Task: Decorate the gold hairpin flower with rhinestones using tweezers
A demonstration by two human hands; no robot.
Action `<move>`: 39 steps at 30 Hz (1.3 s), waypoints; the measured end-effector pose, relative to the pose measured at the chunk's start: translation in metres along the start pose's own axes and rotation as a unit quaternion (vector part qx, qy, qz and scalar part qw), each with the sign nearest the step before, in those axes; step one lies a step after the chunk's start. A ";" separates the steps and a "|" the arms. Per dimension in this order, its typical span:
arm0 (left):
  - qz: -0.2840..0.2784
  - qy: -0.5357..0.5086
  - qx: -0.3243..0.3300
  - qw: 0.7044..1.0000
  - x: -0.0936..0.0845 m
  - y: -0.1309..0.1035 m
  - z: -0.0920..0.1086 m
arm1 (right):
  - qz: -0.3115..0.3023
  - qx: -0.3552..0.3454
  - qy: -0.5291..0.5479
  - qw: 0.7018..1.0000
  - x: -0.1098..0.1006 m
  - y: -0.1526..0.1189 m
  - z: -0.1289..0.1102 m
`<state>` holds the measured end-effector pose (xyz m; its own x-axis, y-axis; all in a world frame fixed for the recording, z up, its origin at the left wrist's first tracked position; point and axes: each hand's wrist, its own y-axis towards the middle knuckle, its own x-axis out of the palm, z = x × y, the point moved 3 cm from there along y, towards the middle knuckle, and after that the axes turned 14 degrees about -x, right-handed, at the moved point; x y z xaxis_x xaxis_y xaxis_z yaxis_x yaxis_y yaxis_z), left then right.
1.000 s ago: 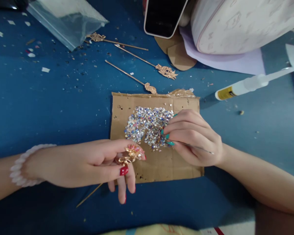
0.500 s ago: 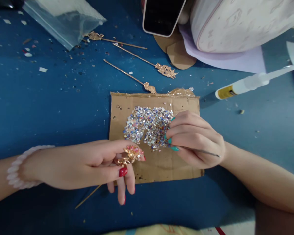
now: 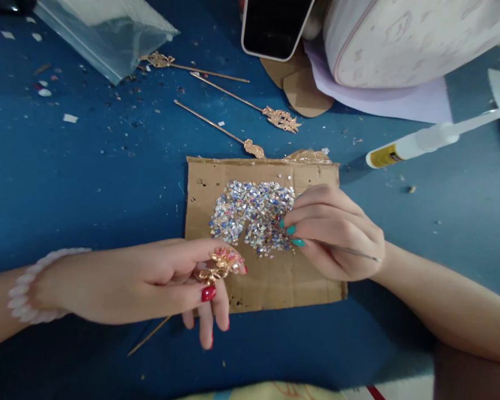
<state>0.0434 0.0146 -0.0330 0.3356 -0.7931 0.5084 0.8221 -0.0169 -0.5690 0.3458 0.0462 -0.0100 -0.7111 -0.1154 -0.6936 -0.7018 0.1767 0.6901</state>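
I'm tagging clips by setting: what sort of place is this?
Probably a craft worktable: small shiny pieces heaped on a cardboard sheet, ornate gold-coloured pins and a nozzled bottle on the blue surface. The wider room isn't visible.

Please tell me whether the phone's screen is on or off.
Off, as far as its visible part shows: the phone has a plain dark screen, with nothing lit on it.
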 end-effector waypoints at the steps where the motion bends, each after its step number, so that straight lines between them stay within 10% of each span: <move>1: -0.003 -0.004 0.006 1.000 0.000 0.000 -0.001 | 0.000 0.003 -0.003 1.000 0.000 0.000 0.000; 39: -0.001 -0.025 0.020 0.999 -0.002 -0.002 -0.002 | -0.027 0.015 -0.039 0.999 0.002 0.004 -0.002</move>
<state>0.0399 0.0146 -0.0343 0.3555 -0.7620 0.5412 0.8403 0.0070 -0.5421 0.3410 0.0452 -0.0082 -0.6659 -0.0496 -0.7444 -0.7366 0.2021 0.6455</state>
